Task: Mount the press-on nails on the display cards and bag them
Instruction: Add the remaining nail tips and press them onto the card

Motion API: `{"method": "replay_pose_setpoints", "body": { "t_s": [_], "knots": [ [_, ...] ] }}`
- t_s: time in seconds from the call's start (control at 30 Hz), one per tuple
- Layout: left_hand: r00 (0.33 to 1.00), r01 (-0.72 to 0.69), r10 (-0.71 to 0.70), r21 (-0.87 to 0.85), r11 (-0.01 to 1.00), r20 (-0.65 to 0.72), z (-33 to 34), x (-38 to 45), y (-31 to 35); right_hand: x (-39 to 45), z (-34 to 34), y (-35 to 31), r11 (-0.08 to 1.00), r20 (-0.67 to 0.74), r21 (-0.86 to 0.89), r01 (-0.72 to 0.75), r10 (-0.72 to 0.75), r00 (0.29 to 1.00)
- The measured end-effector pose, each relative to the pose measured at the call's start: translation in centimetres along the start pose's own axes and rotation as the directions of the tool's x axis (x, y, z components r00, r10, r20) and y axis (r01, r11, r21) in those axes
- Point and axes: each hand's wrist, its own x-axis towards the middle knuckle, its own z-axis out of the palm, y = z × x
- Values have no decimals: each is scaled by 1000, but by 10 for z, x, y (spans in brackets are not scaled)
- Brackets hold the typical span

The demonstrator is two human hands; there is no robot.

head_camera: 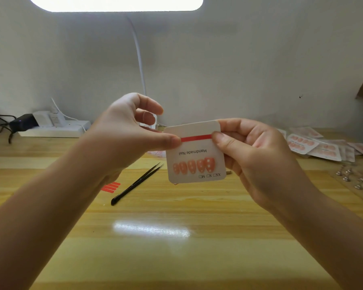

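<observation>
Risk: both hands, left hand (132,130) and right hand (254,151), fingers pinching the display card (194,155) at its red strip (196,138), may set that strip crooked or dislodge the 5 nails (194,167).

Both arms bare, no sleeves showing up to frame edge. Left hand (124,130) and right hand (258,155): no rings, no watch, no gloves. Fingernails short, plain, unpainted at thumb tips.

White display card (194,155) upside down, upright above table, five orange nails (194,165), red strip (195,138).
</observation>
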Motion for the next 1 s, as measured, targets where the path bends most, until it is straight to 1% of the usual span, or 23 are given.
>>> {"method": "replay_pose_setpoints", "body": {
  "t_s": [0.17, 0.23, 0.33, 0.43, 0.53, 0.6, 0.63, 0.7, 0.83, 0.9, 1.0],
  "knots": [
    [1000, 18, -18, 11, 1000, 4, -3, 0, 2, 2, -1, 2, 999, 4, 46, -21, 21, 1000],
    [998, 49, -48, -20, 999, 42, -5, 2, 2, 2, -3, 2, 998, -4, 60, -24, 24, 1000],
    [985, 114, -105, -60, 992, 140, -9, 6, 0, 1, -2, 4, 999, 3, 32, -30, 30, 1000],
    [978, 142, -125, -91, 986, 169, -15, 8, -2, 1, -1, 5, 999, -23, 12, -32, 32, 999],
    [986, 113, -93, -141, 984, 138, -20, 10, -2, 3, -5, 2, 999, -75, 29, -31, 33, 997],
    [989, 87, -60, -197, 977, 137, -16, 8, -3, 3, -5, 2, 999, -78, 20, -26, 27, 997],
    [990, 71, -45, -197, 978, 137, -12, 6, -4, 3, -5, 3, 1000, -71, 7, -20, 21, 997],
    [993, 24, -7, -146, 989, 119, -1, 2, -7, 1, -3, 3, 1000, -60, -13, -15, 14, 998],
    [999, -49, 52, -147, 988, 16, 13, -2, -14, 1, -4, 5, 999, -50, -33, -31, 30, 998],
    [995, -98, 96, -94, 991, -20, 18, -3, -17, 1, -5, 7, 997, -38, -55, -57, 55, 998],
    [991, -134, 134, -66, 989, -3, 23, -8, -17, 0, -3, 10, 989, -35, -123, -78, 74, 997]
  ]
}}
